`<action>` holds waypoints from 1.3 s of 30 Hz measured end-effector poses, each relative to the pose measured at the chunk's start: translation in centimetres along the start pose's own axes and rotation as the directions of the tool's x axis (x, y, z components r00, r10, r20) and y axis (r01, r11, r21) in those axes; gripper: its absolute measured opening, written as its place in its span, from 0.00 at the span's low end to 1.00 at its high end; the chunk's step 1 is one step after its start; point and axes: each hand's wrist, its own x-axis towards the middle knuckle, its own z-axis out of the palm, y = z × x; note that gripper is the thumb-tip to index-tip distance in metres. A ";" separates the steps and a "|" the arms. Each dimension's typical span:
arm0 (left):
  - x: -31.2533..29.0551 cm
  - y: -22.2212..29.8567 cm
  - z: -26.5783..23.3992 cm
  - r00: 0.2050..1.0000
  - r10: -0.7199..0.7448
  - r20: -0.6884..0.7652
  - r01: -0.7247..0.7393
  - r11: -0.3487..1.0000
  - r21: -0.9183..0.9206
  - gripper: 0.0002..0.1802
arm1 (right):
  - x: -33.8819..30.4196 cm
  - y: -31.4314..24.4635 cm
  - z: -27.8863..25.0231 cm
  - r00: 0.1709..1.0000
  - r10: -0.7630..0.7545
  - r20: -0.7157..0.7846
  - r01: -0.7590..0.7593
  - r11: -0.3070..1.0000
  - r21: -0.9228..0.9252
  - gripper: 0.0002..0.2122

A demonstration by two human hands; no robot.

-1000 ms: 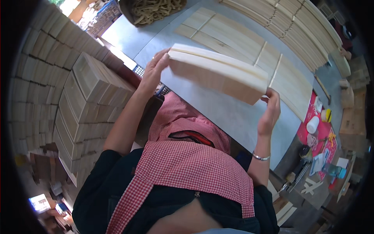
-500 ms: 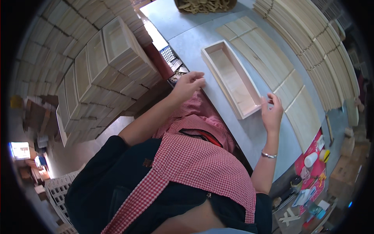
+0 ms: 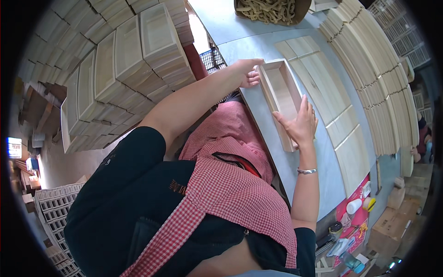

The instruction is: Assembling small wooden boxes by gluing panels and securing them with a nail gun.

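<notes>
A long, shallow wooden box [image 3: 281, 90] of pale wood lies open side up on the light blue-grey tabletop [image 3: 251, 44]. My left hand [image 3: 250, 74] grips its far left corner, thumb at the rim and the other fingers curled by the outer side. Across the near end spreads my right hand [image 3: 301, 123], its thumb on the left wall and its fingers along the right wall. That hand covers part of the near end. Just right of the box, flat wooden boards [image 3: 318, 83] lie in a row on the table.
Tall stacks of thin wooden boards [image 3: 374, 78] line the table's right side. A container of curled wood strips [image 3: 267, 10] stands at the far end. Finished-looking boxes [image 3: 159, 30] are piled high at left. Bottles and tools lie on a red sheet [image 3: 344, 212] at lower right.
Both hands were apart from the box or barely at its edge; now they hold it at opposite ends. The left hand has reached farther away, and the whole view has shifted.
</notes>
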 end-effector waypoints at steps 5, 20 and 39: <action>1.4 -0.3 -0.6 0.991 -0.052 0.120 0.059 0.997 -0.053 0.18 | 0.1 0.2 -0.1 1.000 0.011 0.018 -0.012 0.999 0.034 0.60; -4.1 -11.1 -1.1 0.861 0.460 0.216 -0.502 0.702 0.505 0.34 | 2.0 3.4 -3.0 0.900 0.019 0.435 -0.036 0.999 0.031 0.20; -43.9 0.8 -47.2 -0.342 0.666 -0.663 -0.635 0.356 0.685 0.28 | -1.4 -15.6 -4.7 0.835 -0.545 -0.076 0.434 0.566 0.701 0.23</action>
